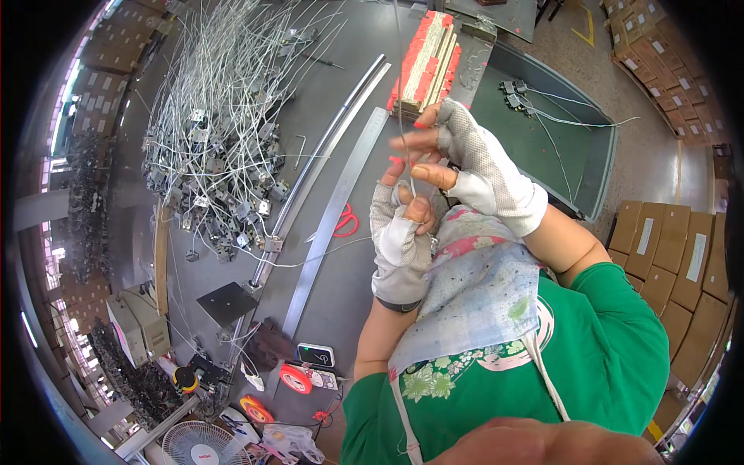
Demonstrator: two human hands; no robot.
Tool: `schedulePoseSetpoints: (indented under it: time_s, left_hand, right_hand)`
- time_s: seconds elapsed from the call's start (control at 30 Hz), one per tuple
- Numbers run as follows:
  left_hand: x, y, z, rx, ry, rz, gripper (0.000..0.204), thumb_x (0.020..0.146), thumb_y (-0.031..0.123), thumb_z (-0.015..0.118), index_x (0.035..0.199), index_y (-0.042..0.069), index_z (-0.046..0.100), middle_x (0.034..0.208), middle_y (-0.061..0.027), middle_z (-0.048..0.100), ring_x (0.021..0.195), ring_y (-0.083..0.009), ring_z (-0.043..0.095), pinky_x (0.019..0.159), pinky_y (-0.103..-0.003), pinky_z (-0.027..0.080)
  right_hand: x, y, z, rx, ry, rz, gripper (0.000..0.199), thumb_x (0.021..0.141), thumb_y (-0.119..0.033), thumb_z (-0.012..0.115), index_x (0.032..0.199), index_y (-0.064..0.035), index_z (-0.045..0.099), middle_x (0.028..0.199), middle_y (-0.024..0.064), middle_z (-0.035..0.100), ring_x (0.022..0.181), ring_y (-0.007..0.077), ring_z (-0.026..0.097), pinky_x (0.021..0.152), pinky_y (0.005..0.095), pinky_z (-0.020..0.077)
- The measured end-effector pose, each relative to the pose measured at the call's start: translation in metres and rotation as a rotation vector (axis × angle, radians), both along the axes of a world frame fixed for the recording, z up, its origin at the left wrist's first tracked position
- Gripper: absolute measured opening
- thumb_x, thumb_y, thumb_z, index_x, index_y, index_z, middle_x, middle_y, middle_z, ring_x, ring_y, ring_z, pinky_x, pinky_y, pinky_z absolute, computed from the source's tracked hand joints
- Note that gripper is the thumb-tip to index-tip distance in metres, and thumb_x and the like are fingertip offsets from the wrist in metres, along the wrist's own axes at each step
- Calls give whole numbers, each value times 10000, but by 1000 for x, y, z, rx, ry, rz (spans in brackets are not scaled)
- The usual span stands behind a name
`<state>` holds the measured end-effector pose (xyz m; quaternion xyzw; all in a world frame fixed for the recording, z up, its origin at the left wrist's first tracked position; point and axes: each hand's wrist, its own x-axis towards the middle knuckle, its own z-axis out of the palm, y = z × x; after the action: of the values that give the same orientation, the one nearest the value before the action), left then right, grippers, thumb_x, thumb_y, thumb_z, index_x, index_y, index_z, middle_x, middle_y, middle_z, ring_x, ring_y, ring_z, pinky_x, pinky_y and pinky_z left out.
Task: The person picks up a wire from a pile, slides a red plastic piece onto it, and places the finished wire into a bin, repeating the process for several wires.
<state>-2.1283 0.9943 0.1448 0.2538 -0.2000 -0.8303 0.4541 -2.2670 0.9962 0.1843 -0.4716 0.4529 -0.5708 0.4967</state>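
floral apron over a green shirt sits closest. left hand in a fingerless glove pinches a thin grey wire running up over the grey table. right hand grips the same wire just above, fingers half spread.

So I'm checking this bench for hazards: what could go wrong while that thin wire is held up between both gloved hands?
1. The thin wire is pinched at bare fingertips, since the gloves are fingerless; it might nick skin if it slips through the left hand or right hand.
2. The wire pile lies tangled nearby; loose strands could snag.
3. The red-handled scissors lie open on the bench.
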Motion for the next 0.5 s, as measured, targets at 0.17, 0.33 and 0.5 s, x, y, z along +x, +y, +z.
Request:
schedulePoseSetpoints:
  time_s: [0.17, 0.33, 0.5]
  left_hand:
    - [4, 6, -9, 23, -48, 72, 590, 753, 11, 634, 1272, 13, 354, 743, 34, 455, 523, -25, 402, 421, -137, 317]
    - [3, 6, 0, 27, -52, 64, 600, 742, -3, 633, 1277, 11, 363, 692, 30, 470, 498, -35, 402, 410, -140, 320]
    - [6, 4, 14, -21, -169, 37, 619, 718, -18, 632, 1280, 2, 372, 627, 13, 487, 458, -50, 412, 411, -166, 343]
  right_hand:
    - [-7, 4, -7, 41, 59, -32, 417, 778, -87, 662, 1065, -37, 363, 938, 83, 581, 837, 126, 542, 747, 255, 423]
    - [-4, 11, -3, 60, -80, -38, 404, 776, -71, 661, 1050, -44, 365, 866, 80, 608, 848, 126, 556, 746, 254, 422]
    - [-4, 8, -1, 5, -266, 81, 391, 785, -42, 638, 1039, -52, 341, 864, 117, 640, 853, 133, 575, 767, 261, 435]
